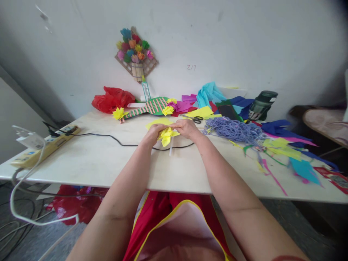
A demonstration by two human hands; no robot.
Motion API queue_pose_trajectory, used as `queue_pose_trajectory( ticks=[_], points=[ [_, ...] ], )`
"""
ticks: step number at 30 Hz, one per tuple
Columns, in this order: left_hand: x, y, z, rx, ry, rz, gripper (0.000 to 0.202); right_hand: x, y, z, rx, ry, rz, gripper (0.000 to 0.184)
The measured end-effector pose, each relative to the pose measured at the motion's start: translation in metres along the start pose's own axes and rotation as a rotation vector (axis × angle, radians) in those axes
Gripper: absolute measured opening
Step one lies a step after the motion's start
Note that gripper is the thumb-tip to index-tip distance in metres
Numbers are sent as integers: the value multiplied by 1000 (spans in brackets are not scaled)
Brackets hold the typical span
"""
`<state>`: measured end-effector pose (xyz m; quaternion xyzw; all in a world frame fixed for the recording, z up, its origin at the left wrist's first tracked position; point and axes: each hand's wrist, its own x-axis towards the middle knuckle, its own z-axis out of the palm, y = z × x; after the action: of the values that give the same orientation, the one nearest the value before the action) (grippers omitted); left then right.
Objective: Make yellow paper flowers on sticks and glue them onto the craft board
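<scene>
Over the middle of the white table (108, 163), my left hand (152, 133) and my right hand (186, 128) are both closed on a yellow paper flower (167, 135). A thin white stick (170, 149) hangs down from the flower toward the tabletop. The petals stick out between my fingers, and my fingertips are partly hidden by the paper. A yellow sheet (156, 122) lies flat just behind my hands.
A black cable (108, 137) runs from a yellow power strip (43, 146) at the left. Scissors (196, 118), purple yarn (231, 129), coloured paper scraps (282, 148), a dark jar (261, 105), a red bag (112, 98), a striped paddle (152, 106) lie behind. A flower craft (136, 54) hangs on the wall.
</scene>
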<state>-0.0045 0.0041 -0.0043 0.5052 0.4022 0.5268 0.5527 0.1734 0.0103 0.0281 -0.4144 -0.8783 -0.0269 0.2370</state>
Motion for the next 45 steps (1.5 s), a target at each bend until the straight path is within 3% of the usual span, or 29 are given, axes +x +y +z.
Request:
queue_pose_trajectory(
  ticks=[12,21,26,32,45],
  points=[
    [-1,1,-1,11,-31,12,21,-1,0,-1,9,3,4,32],
    [-3,4,-1,47,-55,61,25,-1,9,8,346,69,80,26],
    [-7,8,0,128,-87,106,30,-2,12,9,482,32,123,28],
    [-11,12,2,194,-171,142,34,-2,13,5,433,19,115,24],
    [-12,15,1,294,-189,180,33,-1,11,1,370,74,70,19]
  ],
)
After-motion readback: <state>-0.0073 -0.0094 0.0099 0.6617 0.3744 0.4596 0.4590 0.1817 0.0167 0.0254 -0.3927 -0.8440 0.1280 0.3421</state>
